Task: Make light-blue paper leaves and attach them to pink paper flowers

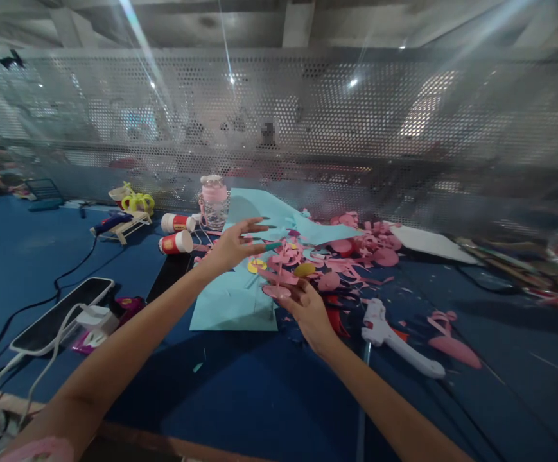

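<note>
Both forearms enter from 6–7 o'clock over the blue table [240, 398]. Left hand [234, 245], fingers spread wide, palm down, hovers over the light blue paper sheet [233, 301] at centre; grips nothing. Right hand [307, 311], just toward 5 o'clock of the left, loosely open, fingertips at a pink paper cutout [276, 290] lying on the sheet's edge; cannot tell whether pinched or only touched. Pink paper scraps [356, 247] piled toward 2 o'clock. White glue gun [394, 337] at 4 o'clock of the right hand, apart from it. Pink bottle [214, 202] upright at 12 o'clock; power strip [61, 314] at 9 o'clock.
</note>
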Available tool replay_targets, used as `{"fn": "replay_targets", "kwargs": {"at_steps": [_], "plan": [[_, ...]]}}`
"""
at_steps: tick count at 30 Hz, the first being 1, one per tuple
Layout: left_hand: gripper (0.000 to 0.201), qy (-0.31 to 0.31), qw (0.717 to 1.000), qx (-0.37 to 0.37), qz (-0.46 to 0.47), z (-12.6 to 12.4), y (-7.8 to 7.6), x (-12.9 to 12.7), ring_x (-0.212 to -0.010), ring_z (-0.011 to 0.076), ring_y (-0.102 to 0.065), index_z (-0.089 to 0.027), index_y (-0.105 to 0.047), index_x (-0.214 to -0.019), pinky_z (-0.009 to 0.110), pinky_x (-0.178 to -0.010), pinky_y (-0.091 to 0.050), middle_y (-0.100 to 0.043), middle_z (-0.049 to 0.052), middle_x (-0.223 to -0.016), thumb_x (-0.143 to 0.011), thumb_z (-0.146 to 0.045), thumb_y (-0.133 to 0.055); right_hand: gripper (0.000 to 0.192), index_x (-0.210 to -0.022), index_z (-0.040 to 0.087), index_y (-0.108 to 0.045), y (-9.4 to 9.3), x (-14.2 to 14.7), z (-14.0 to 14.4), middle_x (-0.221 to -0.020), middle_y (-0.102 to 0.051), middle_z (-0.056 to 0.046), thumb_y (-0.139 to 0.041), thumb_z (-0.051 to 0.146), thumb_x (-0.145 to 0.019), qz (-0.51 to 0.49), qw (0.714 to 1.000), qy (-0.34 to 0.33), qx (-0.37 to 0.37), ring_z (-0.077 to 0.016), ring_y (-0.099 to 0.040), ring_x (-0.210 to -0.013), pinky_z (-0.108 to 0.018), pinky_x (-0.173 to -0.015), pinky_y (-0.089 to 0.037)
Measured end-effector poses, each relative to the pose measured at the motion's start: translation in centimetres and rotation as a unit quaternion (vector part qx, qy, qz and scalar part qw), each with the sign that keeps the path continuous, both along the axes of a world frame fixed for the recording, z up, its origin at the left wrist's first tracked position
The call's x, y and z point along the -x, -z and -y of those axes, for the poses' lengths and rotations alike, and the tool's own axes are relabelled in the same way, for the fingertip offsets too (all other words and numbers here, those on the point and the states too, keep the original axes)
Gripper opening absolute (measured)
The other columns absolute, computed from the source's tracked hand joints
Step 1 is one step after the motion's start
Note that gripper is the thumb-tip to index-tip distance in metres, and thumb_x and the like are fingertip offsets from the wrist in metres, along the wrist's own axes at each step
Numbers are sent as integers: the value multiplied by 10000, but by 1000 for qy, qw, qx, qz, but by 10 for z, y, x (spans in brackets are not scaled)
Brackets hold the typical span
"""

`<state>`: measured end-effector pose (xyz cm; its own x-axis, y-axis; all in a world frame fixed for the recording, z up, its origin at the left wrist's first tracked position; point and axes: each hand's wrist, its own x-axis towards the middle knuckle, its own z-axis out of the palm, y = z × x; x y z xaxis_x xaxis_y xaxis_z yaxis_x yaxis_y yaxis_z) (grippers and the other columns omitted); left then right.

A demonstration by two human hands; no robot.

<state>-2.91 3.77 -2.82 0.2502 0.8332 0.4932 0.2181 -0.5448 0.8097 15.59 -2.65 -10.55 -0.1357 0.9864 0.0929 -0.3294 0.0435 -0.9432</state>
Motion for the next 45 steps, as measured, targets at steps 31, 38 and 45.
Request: {"fn": "replay_targets", "kwargs": {"at_steps": [31, 38, 45], "plan": [[244, -39, 978, -197, -63, 19, -9, -4, -968, 178, -587, -243, -670, -932, 347, -868, -476, -684, 40, -920, -693, -195, -668, 458, -1051, 202, -519, -11, 5, 18, -1055, -629, -84, -701, 269, -637, 209, 968, 24, -133, -221, -605, -958, -359, -818, -506], [648, 45, 992, -118, -4, 17, -9, -2, -1205, 246, -432, -259, -429, -1264, 438, -989, -360, -508, 87, -1271, -671, -285, -690, 440, -1041, 222, -518, -14, 4, 16, -1096, -633, -62, -704, 287, -647, 63, 996, -32, -51, -217, -587, -1019, -364, -888, -462], [631, 78, 986, 140, 43, 14, -6, -6, -1034, 248, -558, -132, -466, -1210, 415, -857, -445, -603, 157, -1109, -645, -283, -703, 456, -1056, 198, -503, -12, 1, 13, -1135, -616, -99, -705, 293, -659, 31, 997, -72, -25, -237, -578, -1038, -413, -937, -412]]}}
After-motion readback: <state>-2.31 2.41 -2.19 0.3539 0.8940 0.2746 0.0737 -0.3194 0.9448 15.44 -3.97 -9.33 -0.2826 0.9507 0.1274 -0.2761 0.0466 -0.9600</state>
